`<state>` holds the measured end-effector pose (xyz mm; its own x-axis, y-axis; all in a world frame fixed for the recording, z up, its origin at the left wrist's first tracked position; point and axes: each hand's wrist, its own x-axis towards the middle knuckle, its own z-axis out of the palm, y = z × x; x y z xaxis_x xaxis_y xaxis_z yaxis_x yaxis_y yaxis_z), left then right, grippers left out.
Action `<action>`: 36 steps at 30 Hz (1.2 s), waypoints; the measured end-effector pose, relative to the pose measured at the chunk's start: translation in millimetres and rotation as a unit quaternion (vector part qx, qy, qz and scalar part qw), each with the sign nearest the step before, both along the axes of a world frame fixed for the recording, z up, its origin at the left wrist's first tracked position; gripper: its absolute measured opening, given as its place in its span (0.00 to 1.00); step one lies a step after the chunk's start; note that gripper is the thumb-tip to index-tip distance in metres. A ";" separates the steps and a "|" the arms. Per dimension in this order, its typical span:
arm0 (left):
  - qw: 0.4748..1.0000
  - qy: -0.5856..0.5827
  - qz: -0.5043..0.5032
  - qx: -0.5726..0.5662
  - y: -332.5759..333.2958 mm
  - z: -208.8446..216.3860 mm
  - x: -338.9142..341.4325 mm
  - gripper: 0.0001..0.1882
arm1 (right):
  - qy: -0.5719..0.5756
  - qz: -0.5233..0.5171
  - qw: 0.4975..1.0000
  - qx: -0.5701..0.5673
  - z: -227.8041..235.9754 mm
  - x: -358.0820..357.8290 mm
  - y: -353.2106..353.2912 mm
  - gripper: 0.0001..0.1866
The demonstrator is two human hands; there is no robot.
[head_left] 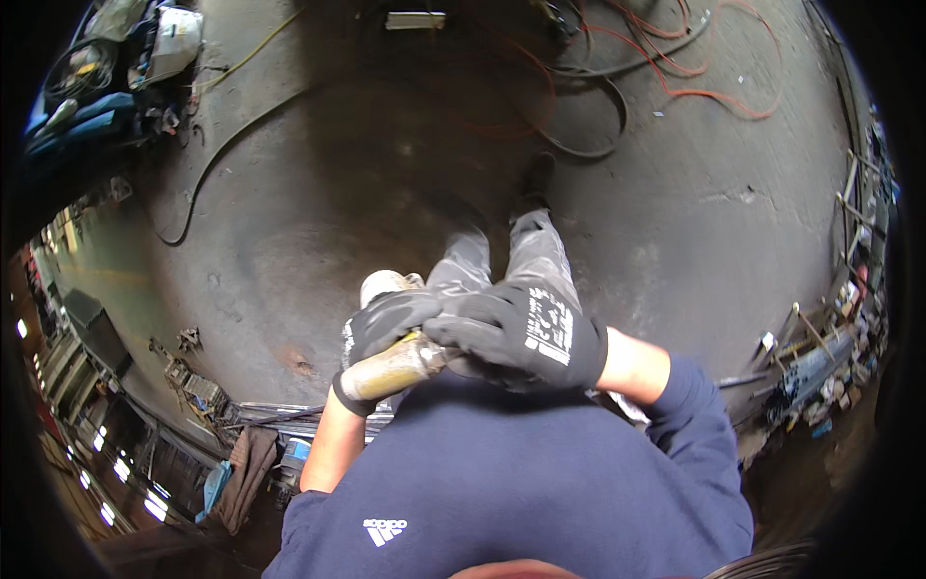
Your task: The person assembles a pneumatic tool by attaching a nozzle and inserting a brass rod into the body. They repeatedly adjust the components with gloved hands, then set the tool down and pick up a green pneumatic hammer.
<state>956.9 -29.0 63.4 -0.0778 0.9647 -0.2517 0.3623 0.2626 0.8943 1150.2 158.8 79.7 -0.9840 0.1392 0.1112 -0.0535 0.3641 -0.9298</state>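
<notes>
Already aloft, a worn yellowish cylinder (394, 370) sits gripped in the black-gloved right hand (516, 333); the black-gloved left hand (388, 321) curls, its hold unclear; what remains doesn't show.

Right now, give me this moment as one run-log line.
left hand: black-gloved, touching grimy cream cylinder | right hand: black-gloved, covering cylinder's right end | exact grip: partly hidden | floor: red hose ahead

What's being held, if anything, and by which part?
A grimy yellowish cylinder: the right hand looks closed on its right end. The left hand is against it, its exact grip hidden.
</notes>
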 end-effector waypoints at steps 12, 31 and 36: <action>0.982 0.160 0.083 -0.052 57.4 -8.7 -17.6 0.13 | -0.060 -0.189 0.955 -0.219 -33.4 -20.3 86.2 0.22; 0.497 -0.493 0.714 -0.011 92.3 -309.2 -279.8 0.14 | -0.567 -0.264 0.779 -0.045 -461.4 -198.3 204.9 0.27; 0.462 -0.513 0.720 -0.065 94.3 -376.5 -349.9 0.18 | -0.590 -0.198 0.763 0.173 -477.5 -322.1 206.1 0.32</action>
<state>607.1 65.3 -313.2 -0.3911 0.0692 -0.9177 -0.8695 -0.3545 0.3438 828.1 364.9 -397.8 -0.3155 0.6154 -0.7223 0.9249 0.3695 -0.0891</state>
